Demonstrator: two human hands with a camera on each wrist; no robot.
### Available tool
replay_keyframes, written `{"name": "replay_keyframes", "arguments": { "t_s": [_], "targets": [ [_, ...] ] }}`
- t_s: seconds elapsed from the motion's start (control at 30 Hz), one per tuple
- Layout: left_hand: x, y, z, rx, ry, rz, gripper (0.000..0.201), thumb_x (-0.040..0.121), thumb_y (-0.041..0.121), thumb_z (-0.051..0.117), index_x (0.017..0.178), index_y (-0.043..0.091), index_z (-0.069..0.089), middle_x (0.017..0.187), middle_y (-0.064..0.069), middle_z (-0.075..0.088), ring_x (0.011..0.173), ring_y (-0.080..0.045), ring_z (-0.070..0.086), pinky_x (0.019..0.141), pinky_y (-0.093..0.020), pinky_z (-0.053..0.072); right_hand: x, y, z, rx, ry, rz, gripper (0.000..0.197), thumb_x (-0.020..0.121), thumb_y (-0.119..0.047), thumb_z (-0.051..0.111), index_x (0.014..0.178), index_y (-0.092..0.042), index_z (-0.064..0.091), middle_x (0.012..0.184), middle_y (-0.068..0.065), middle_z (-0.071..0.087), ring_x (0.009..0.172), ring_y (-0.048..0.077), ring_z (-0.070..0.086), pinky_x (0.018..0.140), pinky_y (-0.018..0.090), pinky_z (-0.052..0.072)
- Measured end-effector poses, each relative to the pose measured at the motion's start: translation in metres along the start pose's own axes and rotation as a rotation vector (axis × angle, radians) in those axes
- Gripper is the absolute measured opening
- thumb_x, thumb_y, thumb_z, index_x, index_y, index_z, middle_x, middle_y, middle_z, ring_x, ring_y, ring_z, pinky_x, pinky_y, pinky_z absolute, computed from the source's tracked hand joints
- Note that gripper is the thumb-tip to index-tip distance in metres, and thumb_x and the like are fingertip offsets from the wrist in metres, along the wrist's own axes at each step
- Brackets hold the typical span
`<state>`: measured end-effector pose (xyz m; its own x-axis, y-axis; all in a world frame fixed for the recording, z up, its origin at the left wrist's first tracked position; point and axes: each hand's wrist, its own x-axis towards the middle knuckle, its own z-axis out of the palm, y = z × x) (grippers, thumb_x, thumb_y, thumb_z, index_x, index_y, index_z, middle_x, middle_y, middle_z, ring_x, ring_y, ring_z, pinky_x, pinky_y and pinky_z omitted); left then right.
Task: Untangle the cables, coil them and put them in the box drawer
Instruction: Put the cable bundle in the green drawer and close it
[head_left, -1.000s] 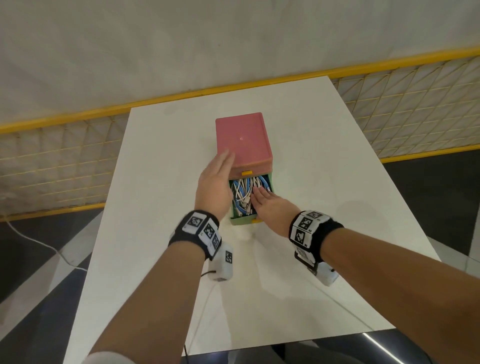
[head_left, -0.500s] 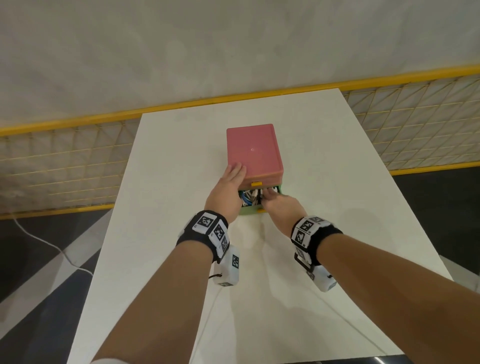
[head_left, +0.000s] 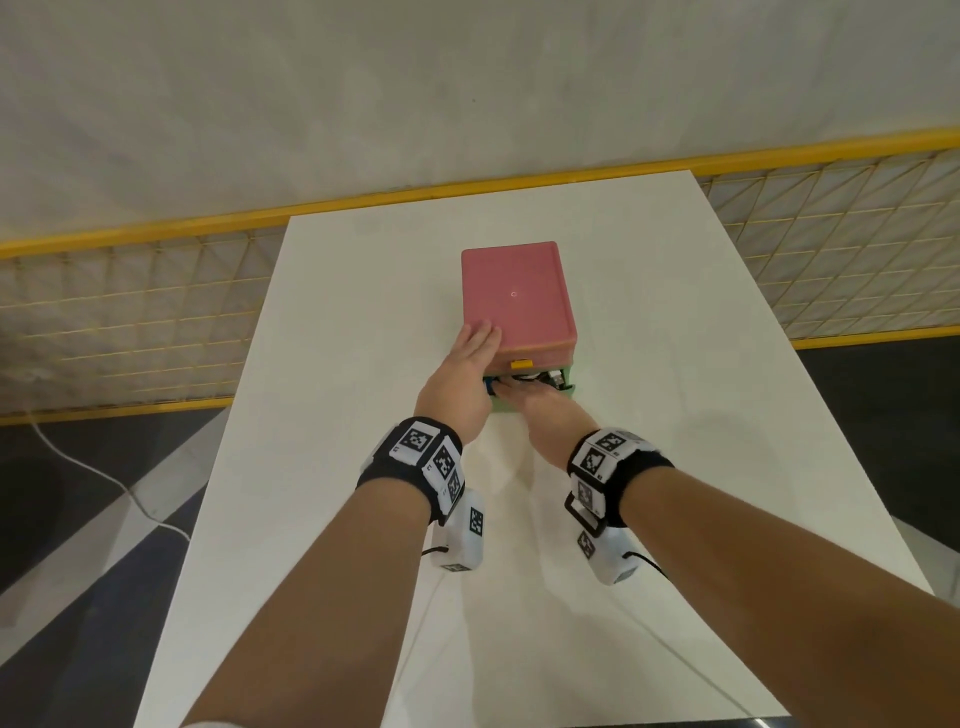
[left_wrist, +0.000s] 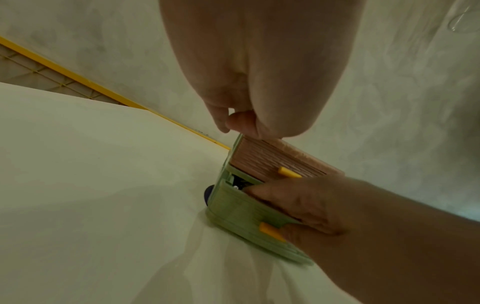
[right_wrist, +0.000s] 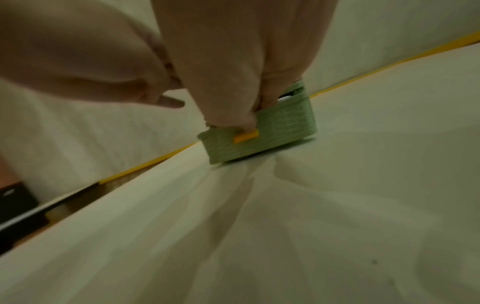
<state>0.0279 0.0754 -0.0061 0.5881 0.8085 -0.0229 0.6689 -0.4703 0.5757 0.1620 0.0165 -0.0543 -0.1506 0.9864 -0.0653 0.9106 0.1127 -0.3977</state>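
A pink box (head_left: 514, 296) stands mid-table with a green drawer (head_left: 569, 375) at its base, out by only a narrow gap. White and blue cables (head_left: 525, 378) show in that gap; most of them are hidden. My left hand (head_left: 480, 338) lies flat on the box's near left corner, fingers straight. My right hand (head_left: 530, 397) holds the drawer front (right_wrist: 285, 123), its fingers curled over the top rim and its thumb by the yellow handle (right_wrist: 245, 137). The left wrist view shows the same grip on the drawer (left_wrist: 233, 205).
The white table (head_left: 363, 312) stretches around the box. A yellow-framed wire fence (head_left: 130, 312) runs behind it on both sides. A white cord (head_left: 104, 478) lies on the dark floor at the left. The upper pink drawer has its own yellow handle (head_left: 521, 364).
The green drawer has slid from well open to almost shut, with my right hand moving forward on its front. My left hand stayed on the box.
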Motion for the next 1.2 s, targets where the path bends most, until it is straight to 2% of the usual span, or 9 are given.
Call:
{"name": "replay_keyframes", "arguments": {
  "t_s": [0.07, 0.17, 0.33, 0.5, 0.63, 0.73, 0.87, 1.07, 1.2],
  "targets": [
    [-0.001, 0.001, 0.0, -0.01, 0.001, 0.0, 0.08, 0.083, -0.018, 0.036, 0.153, 0.016, 0.022, 0.162, 0.003, 0.013, 0.15, -0.011, 0.002, 0.117, -0.021, 0.009, -0.008, 0.008, -0.002, 0.175, 0.208, -0.008, 0.045, 0.085, 0.007, 0.05, 0.125, -0.012, 0.056, 0.126, 0.009, 0.062, 0.111, 0.027, 0.06, 0.096, 0.037, 0.048],
    [-0.001, 0.0, 0.0, -0.012, -0.004, -0.003, 0.08, 0.084, -0.018, 0.036, 0.154, 0.017, 0.021, 0.162, 0.004, 0.013, 0.15, -0.01, 0.001, 0.118, -0.022, 0.01, -0.026, 0.02, -0.002, 0.209, 0.49, 0.089, 0.03, 0.08, -0.002, 0.063, 0.109, -0.012, 0.063, 0.108, 0.006, 0.068, 0.091, 0.028, 0.064, 0.085, 0.038, 0.05],
    [0.0, 0.001, 0.001, -0.006, 0.003, -0.009, 0.081, 0.083, -0.018, 0.038, 0.154, 0.018, 0.02, 0.162, 0.005, 0.012, 0.15, -0.009, 0.001, 0.118, -0.023, 0.014, -0.027, 0.02, 0.011, -0.171, 0.285, 0.062, 0.054, 0.07, -0.008, 0.07, 0.123, -0.011, 0.058, 0.113, 0.004, 0.068, 0.105, 0.026, 0.062, 0.092, 0.039, 0.045],
    [-0.001, 0.002, 0.001, 0.026, 0.006, -0.019, 0.084, 0.081, -0.018, 0.037, 0.154, 0.019, 0.019, 0.163, 0.006, 0.012, 0.15, -0.008, 0.001, 0.117, -0.027, 0.023, -0.012, 0.014, 0.003, -0.142, 0.179, 0.068, 0.056, 0.076, -0.003, 0.057, 0.13, -0.012, 0.05, 0.125, 0.006, 0.06, 0.115, 0.027, 0.056, 0.107, 0.037, 0.033],
    [-0.002, 0.003, -0.001, 0.015, -0.014, -0.018, 0.085, 0.08, -0.018, 0.038, 0.154, 0.018, 0.019, 0.163, 0.005, 0.012, 0.15, -0.008, 0.0, 0.119, -0.026, 0.02, -0.018, 0.022, -0.006, 0.084, 0.412, 0.145, 0.036, 0.077, -0.013, 0.066, 0.112, -0.017, 0.056, 0.112, 0.002, 0.062, 0.104, 0.023, 0.058, 0.096, 0.038, 0.041],
    [-0.002, 0.002, 0.0, -0.002, -0.01, -0.015, 0.084, 0.08, -0.018, 0.038, 0.154, 0.018, 0.02, 0.163, 0.006, 0.012, 0.15, -0.008, 0.0, 0.119, -0.027, 0.02, -0.019, 0.022, 0.003, 0.206, 0.688, 0.363, 0.081, 0.055, -0.045, 0.084, 0.118, -0.016, 0.042, 0.115, 0.009, 0.048, 0.106, 0.023, 0.048, 0.088, 0.038, 0.044],
    [-0.002, 0.0, -0.001, -0.015, -0.008, -0.001, 0.083, 0.081, -0.017, 0.039, 0.154, 0.018, 0.021, 0.162, 0.005, 0.013, 0.15, -0.009, 0.002, 0.118, -0.025, 0.018, -0.004, 0.02, 0.005, 0.309, 0.64, 0.56, 0.121, 0.041, -0.05, 0.088, 0.139, -0.021, 0.024, 0.13, 0.015, 0.038, 0.121, 0.03, 0.041, 0.099, 0.048, 0.038],
    [-0.001, -0.001, -0.001, -0.031, 0.006, 0.006, 0.084, 0.08, -0.019, 0.037, 0.153, 0.019, 0.025, 0.161, 0.006, 0.017, 0.15, -0.009, 0.004, 0.118, -0.026, 0.02, 0.014, 0.025, 0.0, 0.462, 0.592, 0.517, 0.118, 0.053, -0.029, 0.089, 0.145, -0.024, 0.016, 0.116, 0.009, 0.044, 0.099, 0.03, 0.055, 0.088, 0.05, 0.048],
    [-0.001, -0.001, 0.0, -0.001, 0.001, 0.007, 0.084, 0.08, -0.019, 0.036, 0.153, 0.02, 0.024, 0.162, 0.007, 0.016, 0.149, -0.008, 0.004, 0.115, -0.019, 0.015, 0.008, 0.024, -0.001, 0.482, 0.556, 0.527, 0.112, 0.06, -0.032, 0.084, 0.146, -0.026, 0.013, 0.12, 0.009, 0.043, 0.105, 0.029, 0.052, 0.093, 0.049, 0.044]
  ]
}}
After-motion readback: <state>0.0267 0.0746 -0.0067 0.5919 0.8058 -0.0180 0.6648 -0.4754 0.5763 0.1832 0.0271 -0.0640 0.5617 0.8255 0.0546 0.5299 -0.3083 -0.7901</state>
